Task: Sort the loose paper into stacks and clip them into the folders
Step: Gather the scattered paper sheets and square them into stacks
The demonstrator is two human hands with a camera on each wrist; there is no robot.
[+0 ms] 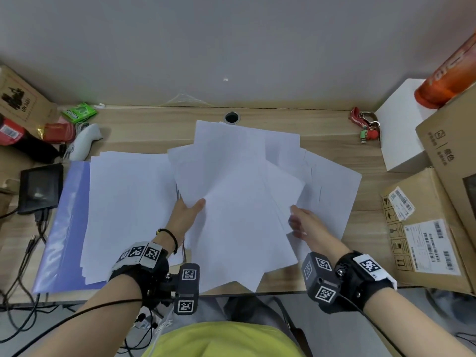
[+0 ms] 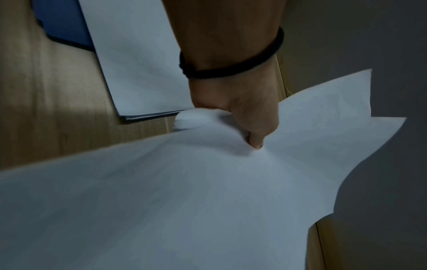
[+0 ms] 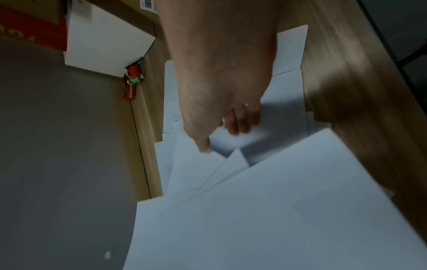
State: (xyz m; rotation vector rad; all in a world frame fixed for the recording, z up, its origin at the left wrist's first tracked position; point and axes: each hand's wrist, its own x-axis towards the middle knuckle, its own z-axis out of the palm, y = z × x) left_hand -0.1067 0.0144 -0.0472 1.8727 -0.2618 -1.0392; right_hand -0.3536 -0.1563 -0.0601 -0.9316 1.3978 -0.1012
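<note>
A fan of loose white sheets [image 1: 239, 197] covers the middle of the wooden desk [image 1: 144, 130]. My left hand [image 1: 192, 208] pinches the fan's left edge, thumb [image 2: 256, 142] on top of the sheets [image 2: 184, 201] and fingers hidden beneath. My right hand [image 1: 298, 220] holds the right edge of the sheets [image 3: 265, 210]. Its thumb [image 3: 204, 148] lies on top and its fingers [image 3: 240, 126] curl under a sheet. To the left, a squared paper stack [image 1: 128, 202] lies on an open blue folder [image 1: 59, 215]; stack [image 2: 138, 54] and folder [image 2: 62, 23] also show behind my left wrist.
Cardboard boxes [image 1: 432, 228] and a white box [image 1: 401, 130] line the right side, with an orange bottle [image 1: 448, 76] on top and a red keychain [image 1: 365, 124] nearby. A small screen [image 1: 41, 186], cables and clutter sit at the left. A cable hole [image 1: 231, 117] lies behind the papers.
</note>
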